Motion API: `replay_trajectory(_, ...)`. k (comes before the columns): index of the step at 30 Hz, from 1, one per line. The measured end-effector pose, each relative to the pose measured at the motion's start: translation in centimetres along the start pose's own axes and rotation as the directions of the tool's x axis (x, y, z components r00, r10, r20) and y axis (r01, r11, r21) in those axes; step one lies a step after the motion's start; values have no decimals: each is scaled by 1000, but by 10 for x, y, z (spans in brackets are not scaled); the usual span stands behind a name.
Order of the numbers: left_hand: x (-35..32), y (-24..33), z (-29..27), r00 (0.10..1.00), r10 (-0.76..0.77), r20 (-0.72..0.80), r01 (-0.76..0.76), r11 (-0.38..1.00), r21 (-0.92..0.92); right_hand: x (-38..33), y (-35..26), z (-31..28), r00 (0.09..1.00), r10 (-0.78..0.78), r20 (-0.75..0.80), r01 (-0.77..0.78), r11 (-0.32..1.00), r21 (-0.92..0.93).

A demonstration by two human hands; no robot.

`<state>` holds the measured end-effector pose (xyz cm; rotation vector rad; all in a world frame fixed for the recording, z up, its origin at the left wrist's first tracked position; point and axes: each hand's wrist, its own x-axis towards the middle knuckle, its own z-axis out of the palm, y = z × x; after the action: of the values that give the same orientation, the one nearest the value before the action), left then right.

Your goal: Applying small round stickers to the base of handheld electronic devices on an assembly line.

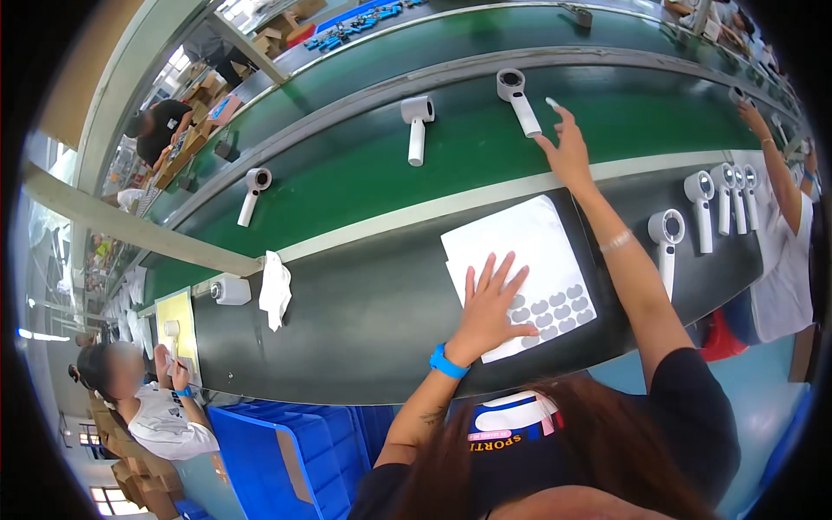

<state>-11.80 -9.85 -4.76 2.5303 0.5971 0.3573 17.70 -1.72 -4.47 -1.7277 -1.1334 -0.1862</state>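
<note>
My left hand (494, 312) lies flat with spread fingers on a white sheet (503, 234) that bears rows of grey round stickers (555, 308). Over the green conveyor belt (347, 169), my right hand (565, 149) is stretched out with thumb and fingers apart. Its thumb is close to the handle end of a white handheld fan (520, 104); whether they touch I cannot tell. Something small and white shows at one of its fingertips. Further left on the belt are a second handheld fan (417, 130) and a third handheld fan (253, 198).
Several white fans (704, 208) stand on the dark bench (364, 321) to my right. A white cloth (276, 290) and a white fan-like part (230, 291) lie left. Blue crates (325, 451) sit below the bench edge. Co-workers (169, 407) are on both sides.
</note>
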Motion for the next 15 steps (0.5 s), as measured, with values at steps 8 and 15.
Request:
replay_trajectory(8, -2, 1, 2, 1000, -4, 14, 4, 1000, 10, 48, -23, 18, 999, 21, -50, -21, 1000, -13)
replay_trajectory(15, -1, -1, -15, 920, -16, -391, -85, 967, -239, -18, -124, -85, 950, -285, 128, 177, 829, 531)
